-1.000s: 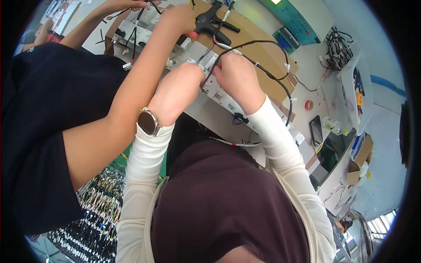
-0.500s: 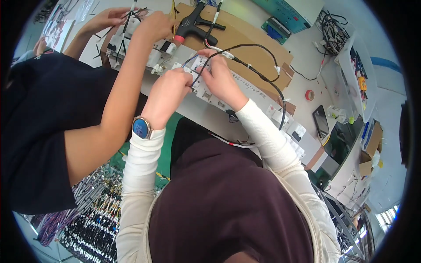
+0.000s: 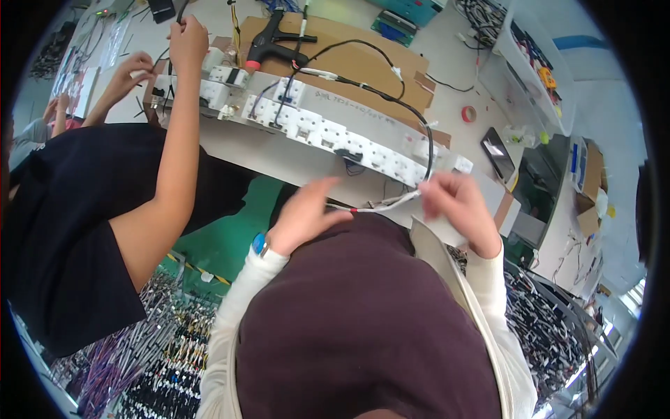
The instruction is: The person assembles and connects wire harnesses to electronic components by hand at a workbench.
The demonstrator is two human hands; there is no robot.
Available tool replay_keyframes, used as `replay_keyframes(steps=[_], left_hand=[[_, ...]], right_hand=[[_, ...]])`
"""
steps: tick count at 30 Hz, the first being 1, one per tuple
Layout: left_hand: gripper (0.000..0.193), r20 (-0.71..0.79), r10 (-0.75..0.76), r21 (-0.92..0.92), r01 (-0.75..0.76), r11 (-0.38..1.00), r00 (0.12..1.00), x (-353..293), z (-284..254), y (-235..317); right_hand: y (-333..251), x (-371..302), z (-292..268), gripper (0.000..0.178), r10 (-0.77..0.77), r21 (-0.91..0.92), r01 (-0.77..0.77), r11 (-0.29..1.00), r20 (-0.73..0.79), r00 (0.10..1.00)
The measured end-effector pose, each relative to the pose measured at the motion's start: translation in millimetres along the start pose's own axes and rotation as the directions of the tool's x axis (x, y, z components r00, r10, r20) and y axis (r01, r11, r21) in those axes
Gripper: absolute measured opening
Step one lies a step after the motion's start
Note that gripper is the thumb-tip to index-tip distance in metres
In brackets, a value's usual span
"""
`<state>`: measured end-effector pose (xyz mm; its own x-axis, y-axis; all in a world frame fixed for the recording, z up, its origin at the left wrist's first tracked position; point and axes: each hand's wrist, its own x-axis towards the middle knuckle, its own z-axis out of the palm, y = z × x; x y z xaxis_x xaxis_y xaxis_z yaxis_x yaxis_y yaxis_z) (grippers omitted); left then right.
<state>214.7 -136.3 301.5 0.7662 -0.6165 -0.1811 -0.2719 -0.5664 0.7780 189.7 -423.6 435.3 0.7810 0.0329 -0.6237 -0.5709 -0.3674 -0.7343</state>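
Observation:
A black-sleeved wire harness [image 3: 385, 96] loops over a long board fitted with a row of white connector blocks [image 3: 335, 135]. Its branches reach the blocks at the left, while its other end turns into pale wires with a red band near my lap. My right hand [image 3: 466, 209], slightly blurred, has its fingers curled at the harness near the board's front right corner and appears to pinch it. Beside the pale wires, my left hand [image 3: 307, 215] is open, thumb and fingers apart, holding nothing.
At my left a co-worker's hand [image 3: 188, 43] grips a black cable above the board's left end. A black pistol-shaped tool [image 3: 276, 47] lies on brown cardboard [image 3: 335, 61]. Red tape [image 3: 468, 114], a phone [image 3: 497, 152] and a plastic bin [image 3: 520, 77] are at the right.
Both my hands have left the connector blocks and come back toward me, the right one to the harness's near right part. My left hand has opened. The co-worker's arm has shifted left.

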Motion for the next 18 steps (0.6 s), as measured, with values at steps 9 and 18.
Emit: replay_keyframes(steps=[9, 18], left_hand=[[0.035, 0.187, 0.088, -0.665, 0.061, 0.744, 0.978, 15, -21, 43], [0.031, -0.011, 0.105, -0.944, -0.045, 0.326, 0.994, -13, -79, 55]], right_hand=[[132, 31, 105, 0.029, 0.029, 0.221, -0.003, 0.975, -0.113, 0.993], [34, 6, 102, 0.032, -0.519, 0.252, 0.52, 0.816, -0.079, 0.851]])
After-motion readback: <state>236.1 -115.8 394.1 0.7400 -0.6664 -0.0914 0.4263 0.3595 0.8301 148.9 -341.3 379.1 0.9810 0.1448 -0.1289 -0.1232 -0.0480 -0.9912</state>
